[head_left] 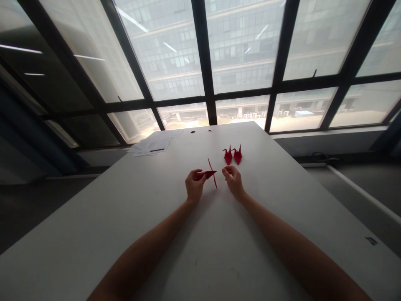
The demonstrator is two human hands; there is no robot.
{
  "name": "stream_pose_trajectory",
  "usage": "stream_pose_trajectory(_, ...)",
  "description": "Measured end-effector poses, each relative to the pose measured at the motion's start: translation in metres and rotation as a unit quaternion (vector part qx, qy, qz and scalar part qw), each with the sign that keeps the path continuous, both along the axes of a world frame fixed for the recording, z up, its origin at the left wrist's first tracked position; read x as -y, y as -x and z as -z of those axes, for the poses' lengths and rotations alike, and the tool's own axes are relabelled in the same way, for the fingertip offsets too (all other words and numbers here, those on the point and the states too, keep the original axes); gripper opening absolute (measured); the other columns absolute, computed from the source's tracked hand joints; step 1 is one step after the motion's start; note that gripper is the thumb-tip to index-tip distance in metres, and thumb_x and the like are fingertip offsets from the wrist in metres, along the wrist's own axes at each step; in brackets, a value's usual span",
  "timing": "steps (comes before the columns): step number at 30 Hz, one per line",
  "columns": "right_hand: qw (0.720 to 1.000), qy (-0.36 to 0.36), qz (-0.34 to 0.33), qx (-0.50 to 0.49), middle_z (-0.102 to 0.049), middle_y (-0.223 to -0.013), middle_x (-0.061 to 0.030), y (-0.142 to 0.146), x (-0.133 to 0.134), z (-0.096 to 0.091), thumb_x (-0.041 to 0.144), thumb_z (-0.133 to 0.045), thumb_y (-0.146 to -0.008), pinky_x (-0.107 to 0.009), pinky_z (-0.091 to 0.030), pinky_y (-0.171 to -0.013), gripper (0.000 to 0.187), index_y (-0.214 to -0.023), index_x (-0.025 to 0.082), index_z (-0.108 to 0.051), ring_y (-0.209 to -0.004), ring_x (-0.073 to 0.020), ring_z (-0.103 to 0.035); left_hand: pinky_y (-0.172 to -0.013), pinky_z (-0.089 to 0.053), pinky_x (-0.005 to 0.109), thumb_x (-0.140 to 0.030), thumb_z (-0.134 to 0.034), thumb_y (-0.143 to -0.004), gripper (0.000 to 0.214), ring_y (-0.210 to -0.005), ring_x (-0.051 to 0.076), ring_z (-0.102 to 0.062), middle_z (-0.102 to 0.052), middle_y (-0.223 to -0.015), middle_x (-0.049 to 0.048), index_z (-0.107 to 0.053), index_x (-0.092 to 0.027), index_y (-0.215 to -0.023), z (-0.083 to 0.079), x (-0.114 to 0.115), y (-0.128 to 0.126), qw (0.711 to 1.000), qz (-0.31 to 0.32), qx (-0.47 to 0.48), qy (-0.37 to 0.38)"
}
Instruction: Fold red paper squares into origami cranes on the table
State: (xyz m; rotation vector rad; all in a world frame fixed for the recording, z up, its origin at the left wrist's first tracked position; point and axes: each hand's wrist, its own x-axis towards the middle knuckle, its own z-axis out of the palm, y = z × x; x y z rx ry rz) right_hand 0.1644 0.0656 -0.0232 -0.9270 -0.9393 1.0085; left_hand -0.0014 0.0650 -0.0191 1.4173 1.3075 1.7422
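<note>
My left hand [194,184] is closed in a pinch on a folded red paper figure [210,173], held just above the white table [125,217]; thin wing-like flaps stick up and down from it. My right hand [233,179] hovers a little to the right of the figure, fingers curled together, with nothing clearly showing in them. Two finished red paper cranes [232,155] stand side by side on the table just beyond my right hand.
A loose stack of white paper sheets [153,145] lies at the table's far left corner. Two small dark holes [200,131] mark the far edge. Large windows with black frames [206,62] rise behind the table. A small dark mark [371,240] sits near the right edge.
</note>
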Motion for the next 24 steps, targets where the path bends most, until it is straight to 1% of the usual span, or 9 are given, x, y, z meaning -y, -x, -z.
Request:
stream_pose_trajectory(2, 0.998, -0.034, 0.004, 0.051, -0.065, -0.092, -0.0037, 0.004, 0.003, 0.0, 0.042, -0.079, -0.068, -0.025, -0.048, -0.061, 0.036, -0.094, 0.021, -0.066, -0.079, -0.0166, -0.059, -0.072, -0.055, 0.033, -0.035, -0.082, -0.072, 0.035, -0.076, 0.021, -0.071, -0.074, -0.085, 0.0072, -0.067, -0.017, -0.098, -0.002, 0.001, 0.0, 1.0, 0.002, -0.011, -0.012)
stream_pose_trajectory(4, 0.993, -0.059, 0.007, 0.099, -0.065, -0.1, -0.0054, 0.008, 0.005, 0.0, 0.041, -0.08, -0.067, -0.025, -0.048, -0.059, 0.045, -0.105, 0.021, -0.066, -0.077, -0.0166, -0.06, -0.073, -0.056, 0.033, -0.037, -0.082, -0.072, 0.034, -0.078, 0.021, -0.071, -0.073, -0.087, 0.007, -0.067, -0.017, -0.095, -0.004, 0.005, -0.002, 0.999, 0.014, -0.021, -0.027)
stream_pose_trajectory(6, 0.991, -0.066, -0.006, 0.113, -0.067, -0.104, -0.0063, 0.01, 0.006, 0.002, 0.039, -0.078, -0.068, -0.026, -0.05, -0.059, 0.047, -0.109, 0.021, -0.064, -0.076, -0.017, -0.063, -0.074, -0.057, 0.033, -0.038, -0.082, -0.073, 0.033, -0.078, 0.021, -0.071, -0.073, -0.086, 0.0061, -0.066, -0.017, -0.093, -0.007, 0.008, -0.006, 0.998, 0.03, -0.027, -0.04)
stream_pose_trajectory(11, 0.994, -0.06, -0.075, 0.051, -0.073, -0.085, -0.0041, 0.007, 0.003, 0.002, 0.033, -0.072, -0.073, -0.03, -0.053, -0.068, 0.033, -0.101, 0.02, -0.063, -0.075, -0.0183, -0.067, -0.067, -0.055, 0.029, -0.041, -0.075, -0.081, 0.028, -0.076, 0.019, -0.069, -0.072, -0.087, 0.0055, -0.067, -0.018, -0.094, -0.01, 0.015, -0.011, 0.996, 0.075, -0.018, -0.049)
stream_pose_trajectory(15, 0.998, -0.036, -0.042, 0.021, -0.074, -0.079, -0.0033, 0.002, 0.002, 0.0, 0.034, -0.071, -0.072, -0.028, -0.051, -0.062, 0.034, -0.101, 0.02, -0.063, -0.069, -0.0173, -0.066, -0.06, -0.052, 0.027, -0.052, -0.054, -0.094, 0.038, -0.078, 0.02, -0.07, -0.074, -0.095, 0.0093, -0.066, -0.017, -0.103, -0.01, 0.017, -0.012, 0.99, 0.134, 0.011, -0.033)
stream_pose_trajectory(18, 0.999, -0.03, -0.009, 0.022, -0.073, -0.079, -0.0031, 0.0, 0.0, 0.001, 0.036, -0.069, -0.073, -0.028, -0.05, -0.058, 0.035, -0.102, 0.019, -0.063, -0.064, -0.0161, -0.064, -0.058, -0.05, 0.027, -0.055, -0.046, -0.097, 0.044, -0.074, 0.02, -0.071, -0.074, -0.098, 0.0106, -0.065, -0.017, -0.106, -0.011, 0.019, -0.013, 0.986, 0.164, 0.022, -0.013)
stream_pose_trajectory(19, 0.999, -0.03, 0.002, 0.021, -0.072, -0.078, -0.0028, -0.001, -0.001, 0.002, 0.036, -0.069, -0.072, -0.027, -0.049, -0.057, 0.035, -0.102, 0.019, -0.063, -0.064, -0.016, -0.064, -0.056, -0.049, 0.026, -0.055, -0.047, -0.096, 0.043, -0.069, 0.018, -0.07, -0.074, -0.097, 0.0096, -0.065, -0.017, -0.106, -0.011, 0.019, -0.013, 0.988, 0.154, 0.014, -0.009)
stream_pose_trajectory(21, 0.999, -0.03, 0.021, 0.015, -0.071, -0.076, -0.0019, -0.002, -0.004, 0.004, 0.034, -0.069, -0.071, -0.027, -0.049, -0.057, 0.034, -0.101, 0.019, -0.063, -0.064, -0.0161, -0.064, -0.052, -0.045, 0.025, -0.051, -0.054, -0.093, 0.036, -0.06, 0.014, -0.065, -0.072, -0.092, 0.0063, -0.065, -0.018, -0.104, -0.012, 0.018, -0.011, 0.995, 0.102, -0.016, -0.011)
stream_pose_trajectory(24, 0.999, -0.028, 0.031, 0.008, -0.07, -0.072, -0.0006, -0.004, -0.009, 0.007, 0.031, -0.065, -0.071, -0.027, -0.048, -0.058, 0.029, -0.097, 0.019, -0.064, -0.062, -0.0158, -0.062, -0.055, -0.042, 0.024, -0.041, -0.064, -0.088, 0.024, -0.06, 0.013, -0.056, -0.066, -0.083, 0.0022, -0.068, -0.02, -0.099, -0.012, 0.013, -0.006, 0.997, 0.003, -0.059, -0.041)
